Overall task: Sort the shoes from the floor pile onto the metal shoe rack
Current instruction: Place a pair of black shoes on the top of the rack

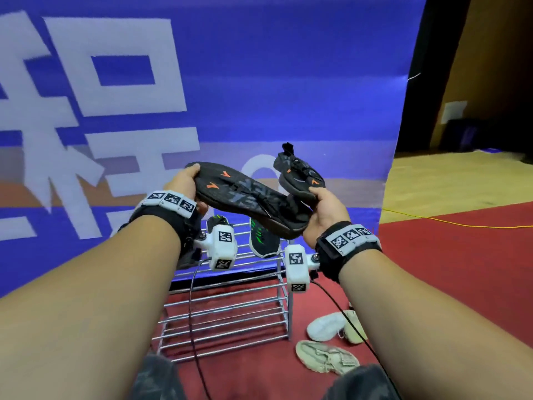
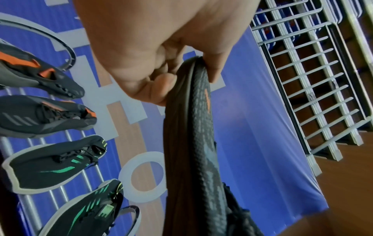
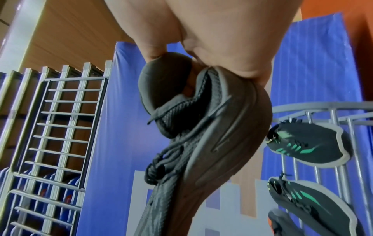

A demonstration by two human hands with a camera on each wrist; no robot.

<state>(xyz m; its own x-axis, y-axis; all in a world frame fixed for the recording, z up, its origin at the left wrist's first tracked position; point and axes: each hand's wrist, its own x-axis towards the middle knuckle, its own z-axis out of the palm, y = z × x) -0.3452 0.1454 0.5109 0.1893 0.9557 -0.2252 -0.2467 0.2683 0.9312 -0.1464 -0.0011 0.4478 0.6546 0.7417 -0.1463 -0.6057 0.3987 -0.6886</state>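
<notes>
- Left hand [image 1: 184, 183]: fingers curled round the toe of a black sneaker with orange marks [image 1: 245, 197], held sole-up above the metal shoe rack [image 1: 230, 313].
- Sneaker, judged: light, soft knit upper, flexible sole that sags when held at one end; best gripped at toe and heel rim.
- Right hand [image 1: 323, 215]: closed on that sneaker's heel, and pinching its mate [image 1: 300, 174].
- Rack top tier: green-striped sneakers [image 1: 264, 241] already placed.
- Floor, right: pale sneakers [image 1: 326, 356] still unsorted.

Top-tier shoes [image 1: 264, 241] mostly hidden behind held shoe [image 1: 248, 197] & wrists.
</notes>
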